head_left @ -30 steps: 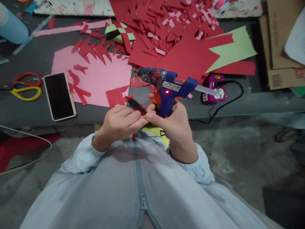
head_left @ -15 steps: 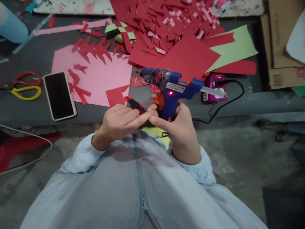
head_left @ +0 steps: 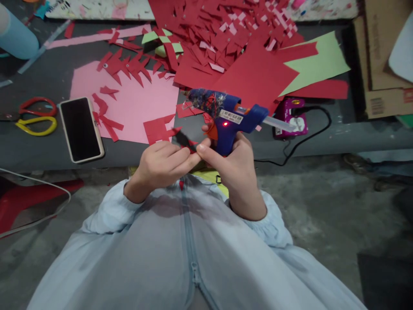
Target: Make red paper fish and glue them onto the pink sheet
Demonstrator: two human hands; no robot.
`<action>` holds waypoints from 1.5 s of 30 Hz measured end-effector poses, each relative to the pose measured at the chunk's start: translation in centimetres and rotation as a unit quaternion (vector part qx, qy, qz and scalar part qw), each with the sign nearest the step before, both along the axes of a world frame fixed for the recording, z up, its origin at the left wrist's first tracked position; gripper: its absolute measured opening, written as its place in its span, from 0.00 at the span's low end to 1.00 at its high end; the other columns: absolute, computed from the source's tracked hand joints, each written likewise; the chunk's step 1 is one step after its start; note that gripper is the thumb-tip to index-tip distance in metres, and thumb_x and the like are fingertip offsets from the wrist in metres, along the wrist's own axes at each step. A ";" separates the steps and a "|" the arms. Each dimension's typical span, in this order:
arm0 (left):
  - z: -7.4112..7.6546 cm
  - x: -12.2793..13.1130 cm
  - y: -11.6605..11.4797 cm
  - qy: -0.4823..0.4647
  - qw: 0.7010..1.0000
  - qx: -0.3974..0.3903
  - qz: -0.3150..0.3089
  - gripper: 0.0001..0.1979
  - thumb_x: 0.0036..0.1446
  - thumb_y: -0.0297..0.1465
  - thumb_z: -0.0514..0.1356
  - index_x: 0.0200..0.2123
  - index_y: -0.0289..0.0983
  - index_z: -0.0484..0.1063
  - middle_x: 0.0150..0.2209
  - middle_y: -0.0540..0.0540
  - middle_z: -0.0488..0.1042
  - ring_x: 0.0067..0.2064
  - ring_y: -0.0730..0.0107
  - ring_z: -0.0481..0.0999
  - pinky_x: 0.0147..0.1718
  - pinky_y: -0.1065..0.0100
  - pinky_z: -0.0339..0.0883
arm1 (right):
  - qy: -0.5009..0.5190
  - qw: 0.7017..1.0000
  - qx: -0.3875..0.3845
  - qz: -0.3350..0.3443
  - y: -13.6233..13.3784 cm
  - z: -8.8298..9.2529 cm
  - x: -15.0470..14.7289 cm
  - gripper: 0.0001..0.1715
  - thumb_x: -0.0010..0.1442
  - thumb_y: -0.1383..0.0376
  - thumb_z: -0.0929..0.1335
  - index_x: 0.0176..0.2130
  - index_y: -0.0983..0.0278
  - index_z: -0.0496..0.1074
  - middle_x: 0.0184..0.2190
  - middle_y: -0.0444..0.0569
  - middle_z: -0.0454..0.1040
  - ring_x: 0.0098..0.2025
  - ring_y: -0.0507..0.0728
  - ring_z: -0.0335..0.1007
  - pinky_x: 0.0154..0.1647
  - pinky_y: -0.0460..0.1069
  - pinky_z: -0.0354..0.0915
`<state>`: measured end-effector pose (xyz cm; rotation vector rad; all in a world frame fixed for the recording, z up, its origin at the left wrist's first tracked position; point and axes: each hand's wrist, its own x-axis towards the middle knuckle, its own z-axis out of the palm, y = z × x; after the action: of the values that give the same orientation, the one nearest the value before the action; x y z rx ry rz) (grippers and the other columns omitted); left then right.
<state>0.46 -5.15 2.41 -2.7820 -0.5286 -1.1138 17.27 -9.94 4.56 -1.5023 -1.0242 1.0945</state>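
Note:
My right hand is wrapped round the handle of a blue hot glue gun. Its red light glows, the nozzle points left, and a clear glue stick juts from the back. My left hand is closed at the table edge, its fingertips meeting my right thumb. Whatever those fingers pinch is hidden. Just beyond them, a red paper cutout lies partly on a pink sheet, with more red paper pieces farther left.
Red paper scraps heap at the back, beside a green sheet. A phone and scissors lie left. At right are a purple power socket with a black cable and cardboard. A blue bottle is far left.
My right hand and the glue gun have shifted slightly to the left, bringing my thumb further over my left fingertips. My left hand has hardly moved.

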 end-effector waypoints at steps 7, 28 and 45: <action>-0.3 -0.2 -0.1 -0.025 1.000 -0.018 0.005 0.14 0.68 0.27 0.50 0.51 0.43 0.72 0.25 0.54 0.74 0.26 0.75 0.71 0.27 0.67 0.58 | 0.048 0.998 -0.001 0.034 -0.5 0.7 0.3 0.18 0.55 0.54 0.73 0.43 0.62 0.74 0.27 0.41 0.70 0.23 0.48 0.62 0.24 0.47 0.63; 0.1 -0.2 -0.2 -0.020 1.000 -0.014 -0.004 0.12 0.66 0.27 0.54 0.49 0.41 0.73 0.27 0.53 0.75 0.27 0.75 0.71 0.28 0.67 0.59 | 0.003 1.000 -0.030 -0.003 -0.1 0.4 -0.2 0.13 0.58 0.57 0.69 0.42 0.60 0.74 0.22 0.40 0.68 0.18 0.49 0.59 0.19 0.47 0.61; -0.2 -0.3 -0.3 0.007 1.000 -0.025 0.006 0.14 0.67 0.27 0.51 0.49 0.44 0.73 0.28 0.54 0.77 0.27 0.76 0.72 0.28 0.67 0.60 | -0.061 0.997 0.007 -0.044 0.0 0.9 -0.3 0.08 0.50 0.64 0.73 0.35 0.60 0.74 0.33 0.46 0.79 0.33 0.56 0.75 0.40 0.55 0.74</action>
<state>0.14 -5.46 2.26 -2.8223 -0.5782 -1.0934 16.99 -9.91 5.44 -1.6041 -1.0368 0.9427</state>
